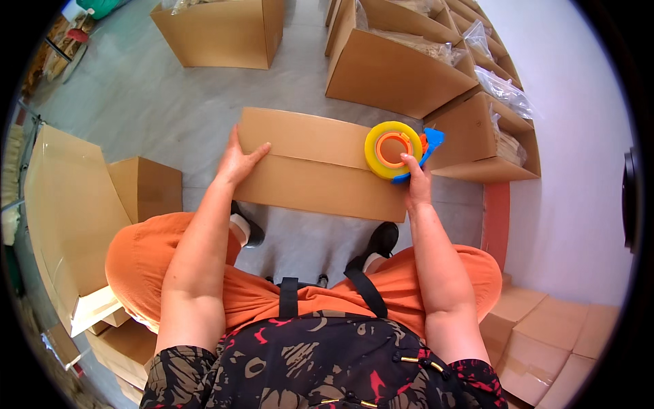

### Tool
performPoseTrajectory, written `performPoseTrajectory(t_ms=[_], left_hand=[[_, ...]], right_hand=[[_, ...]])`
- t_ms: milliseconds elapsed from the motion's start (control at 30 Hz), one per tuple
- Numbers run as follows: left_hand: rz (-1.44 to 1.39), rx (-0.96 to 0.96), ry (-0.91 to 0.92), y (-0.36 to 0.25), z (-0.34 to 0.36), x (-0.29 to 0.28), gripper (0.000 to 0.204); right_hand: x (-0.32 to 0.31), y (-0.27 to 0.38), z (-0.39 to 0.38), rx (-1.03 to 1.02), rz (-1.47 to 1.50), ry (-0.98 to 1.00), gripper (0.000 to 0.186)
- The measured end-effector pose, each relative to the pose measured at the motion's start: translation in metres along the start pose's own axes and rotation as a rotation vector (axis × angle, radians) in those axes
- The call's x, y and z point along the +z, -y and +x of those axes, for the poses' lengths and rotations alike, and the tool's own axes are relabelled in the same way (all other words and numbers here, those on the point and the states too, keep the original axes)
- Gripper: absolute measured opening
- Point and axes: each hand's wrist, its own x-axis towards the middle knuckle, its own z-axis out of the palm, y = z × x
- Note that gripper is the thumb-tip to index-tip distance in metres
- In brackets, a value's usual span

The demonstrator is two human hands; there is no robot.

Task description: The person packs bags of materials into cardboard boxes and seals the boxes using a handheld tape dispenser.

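A closed cardboard box (306, 174) lies sideways in front of my knees, its top flaps meeting along a lengthwise seam. My left hand (237, 162) grips its left end, thumb on top and fingers down the side. At the right end, my right hand (419, 183) is closed on a tape dispenser (429, 144) with a blue and orange frame. The dispenser's yellow tape roll (374, 151) overlaps the box's right part. My right fingers are mostly hidden behind the dispenser and the box end; the thumb shows by the roll's orange core.
Open cartons (402, 75) with plastic-bagged contents stand along the white wall (569, 136). Another filled carton (221, 34) is farther ahead. To my left are a tall open carton (71, 204) and a smaller box (153, 187). Closed boxes (545, 334) sit at the lower right.
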Motion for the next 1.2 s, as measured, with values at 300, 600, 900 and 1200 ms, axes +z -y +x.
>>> performPoseTrajectory(t_ms=[300, 600, 900, 1200], left_hand=[[-0.143, -0.059, 0.03, -0.008, 0.007, -0.002, 0.085], [-0.156, -0.079, 0.097, -0.003, 0.011, -0.009, 0.091], [-0.234, -0.081, 0.146, -0.007, 0.027, -0.005, 0.093], [-0.224, -0.042, 0.224, -0.01, 0.053, -0.001, 0.089]], right_hand=[[0.01, 0.066, -0.001, -0.435, -0.645, 0.076, 0.043], [0.022, 0.064, -0.025, -0.509, -1.054, 0.421, 0.052], [0.047, 0.089, -0.035, -0.533, -0.992, 0.555, 0.05], [0.076, 0.091, -0.014, -0.585, -1.286, 0.767, 0.049]])
